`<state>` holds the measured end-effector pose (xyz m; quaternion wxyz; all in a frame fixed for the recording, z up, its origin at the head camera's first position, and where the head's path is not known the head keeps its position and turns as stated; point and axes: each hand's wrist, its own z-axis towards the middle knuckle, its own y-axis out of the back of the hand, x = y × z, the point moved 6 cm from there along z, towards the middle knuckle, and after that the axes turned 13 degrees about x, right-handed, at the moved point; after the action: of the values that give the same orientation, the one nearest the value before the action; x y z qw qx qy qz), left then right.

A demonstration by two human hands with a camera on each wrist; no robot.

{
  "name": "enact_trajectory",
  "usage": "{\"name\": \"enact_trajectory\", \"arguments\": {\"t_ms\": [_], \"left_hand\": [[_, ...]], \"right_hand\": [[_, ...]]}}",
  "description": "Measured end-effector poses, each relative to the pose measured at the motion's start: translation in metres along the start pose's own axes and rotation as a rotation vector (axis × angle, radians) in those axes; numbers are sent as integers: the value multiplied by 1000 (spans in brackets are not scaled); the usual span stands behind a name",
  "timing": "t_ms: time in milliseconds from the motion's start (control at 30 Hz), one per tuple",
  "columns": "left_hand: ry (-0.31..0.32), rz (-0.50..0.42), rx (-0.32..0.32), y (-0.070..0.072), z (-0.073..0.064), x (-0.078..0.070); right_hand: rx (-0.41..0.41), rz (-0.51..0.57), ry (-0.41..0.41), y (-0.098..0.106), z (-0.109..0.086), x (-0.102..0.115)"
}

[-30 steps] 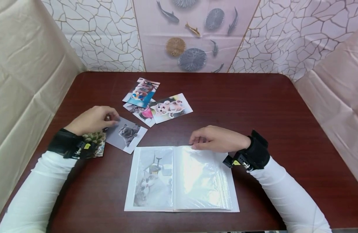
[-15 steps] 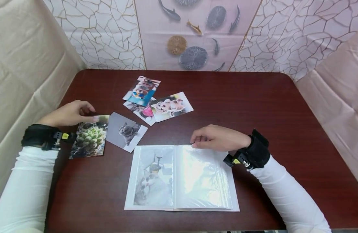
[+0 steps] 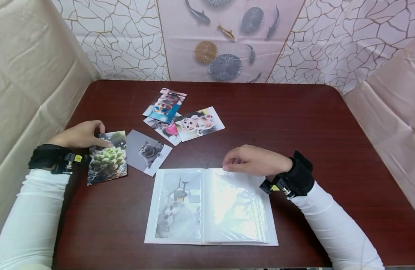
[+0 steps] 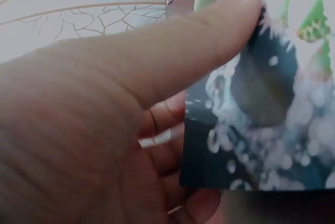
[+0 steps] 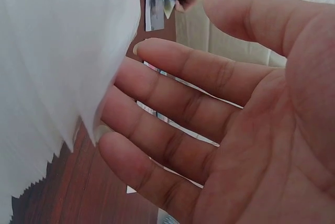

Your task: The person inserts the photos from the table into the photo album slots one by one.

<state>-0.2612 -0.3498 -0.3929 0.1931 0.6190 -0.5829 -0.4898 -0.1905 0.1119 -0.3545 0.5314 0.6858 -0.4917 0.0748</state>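
At the left, my left hand pinches a photo print of a green succulent by its upper left part. In the left wrist view the thumb lies over the succulent print, with the other fingers behind it. An open photo album lies near the front. Its left pocket holds a pale cat picture; glare covers the right page. My right hand rests at the album's top edge. In the right wrist view its fingers extend loosely beside the white page edges, thumb apart.
A grey cat print lies just right of the succulent print. Farther back are a kitten print, a print with pink in it and overlapping blue-toned prints. Fabric walls border the dark red table.
My left hand has moved left off the grey cat print to the succulent print and now grips it. That print has turned and shifted slightly right. The right hand stays at the album.
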Motion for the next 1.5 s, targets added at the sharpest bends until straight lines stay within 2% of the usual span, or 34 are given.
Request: {"name": "enact_trajectory", "arguments": {"t_ms": [267,467,567,667,833,1067,1200,1400,1500], "left_hand": [[-84,-30,-100,16,-12,-9],[-118,-127,-166,25,-18,-25],[-130,-183,-201,25,-17,-34],[-168,-246,-226,23,-14,-48],[-242,-306,-221,16,-10,-78],[-291,-332,-187,5,-3,-118],[-319,-342,-186,6,3,-135],[-341,-392,-167,7,21,-156],[-374,-417,-149,6,29,-169]], "right_hand": [[14,-5,41,-1,0,1],[10,2,31,-2,-1,-1],[-6,-9,25,-4,-5,-5],[-29,-22,23,-4,-9,-10],[-54,-24,27,-2,-15,-14],[-73,-31,14,1,-18,-12],[-76,-25,7,2,-17,-12],[-90,19,17,1,-16,-10],[-95,9,24,1,-16,-9]]}}
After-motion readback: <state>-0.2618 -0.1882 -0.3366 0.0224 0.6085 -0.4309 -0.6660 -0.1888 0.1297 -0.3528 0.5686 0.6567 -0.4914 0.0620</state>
